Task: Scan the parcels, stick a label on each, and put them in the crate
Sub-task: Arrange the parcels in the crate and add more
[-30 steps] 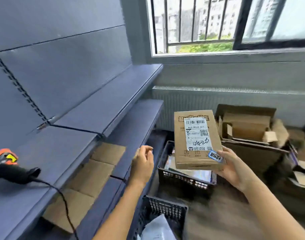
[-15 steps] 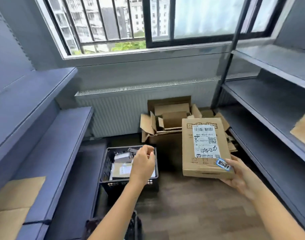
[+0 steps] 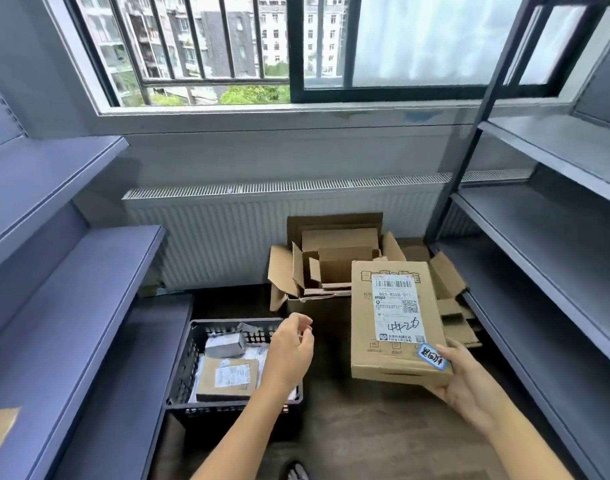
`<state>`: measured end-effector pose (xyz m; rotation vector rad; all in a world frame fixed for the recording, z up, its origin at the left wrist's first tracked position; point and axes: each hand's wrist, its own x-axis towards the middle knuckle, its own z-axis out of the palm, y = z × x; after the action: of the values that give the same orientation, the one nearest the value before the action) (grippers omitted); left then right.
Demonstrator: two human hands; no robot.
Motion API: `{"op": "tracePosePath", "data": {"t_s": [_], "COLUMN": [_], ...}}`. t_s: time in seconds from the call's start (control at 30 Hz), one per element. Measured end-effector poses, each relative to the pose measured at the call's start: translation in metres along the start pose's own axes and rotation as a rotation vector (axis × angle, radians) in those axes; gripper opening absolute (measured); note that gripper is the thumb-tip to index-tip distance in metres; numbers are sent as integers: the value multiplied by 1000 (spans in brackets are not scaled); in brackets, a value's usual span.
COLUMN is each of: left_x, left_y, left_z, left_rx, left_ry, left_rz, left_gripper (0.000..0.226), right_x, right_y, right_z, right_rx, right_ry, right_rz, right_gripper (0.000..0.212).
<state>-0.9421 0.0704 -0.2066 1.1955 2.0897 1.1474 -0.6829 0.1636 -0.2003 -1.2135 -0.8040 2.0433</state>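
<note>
Our right hand (image 3: 469, 382) grips the parcel (image 3: 397, 320), blue label (image 3: 432, 356) already stuck, left hand (image 3: 289, 355) fingers loose and empty above the part-filled crate (image 3: 210, 404), so we judge only placing it remains

We see soft daylight pouring from the window (image 3: 296, 46) at the top of the frame; its frosted pane (image 3: 435, 39) at upper right glares white. Shelves (image 3: 74, 278) bow at the left and right edges, and detail looks slightly soft

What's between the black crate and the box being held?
In the head view, the empty left hand hovers at the rim of the crate; past it, only bare floor up to the box in the right hand.
</note>
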Motion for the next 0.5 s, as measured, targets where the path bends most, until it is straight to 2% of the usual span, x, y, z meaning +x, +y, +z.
{"op": "tracePosePath", "data": {"t_s": [0.13,0.3,0.5], "left_x": [61,130,174], "left_y": [-14,-27,-58], "left_z": [-11,-38,-76], "left_rx": [-9,59,113], "left_ry": [21,86,233], "left_rz": [-63,-75,-229], "left_gripper": [17,17,17], "right_x": [65,143,235], "right_y": [-25,-54,-71], "right_z": [46,105,176], "right_rx": [-36,-68,-196], "right_ry": [-45,-153,-310], "right_rz": [43,91,178], "right_gripper": [56,34,50]}}
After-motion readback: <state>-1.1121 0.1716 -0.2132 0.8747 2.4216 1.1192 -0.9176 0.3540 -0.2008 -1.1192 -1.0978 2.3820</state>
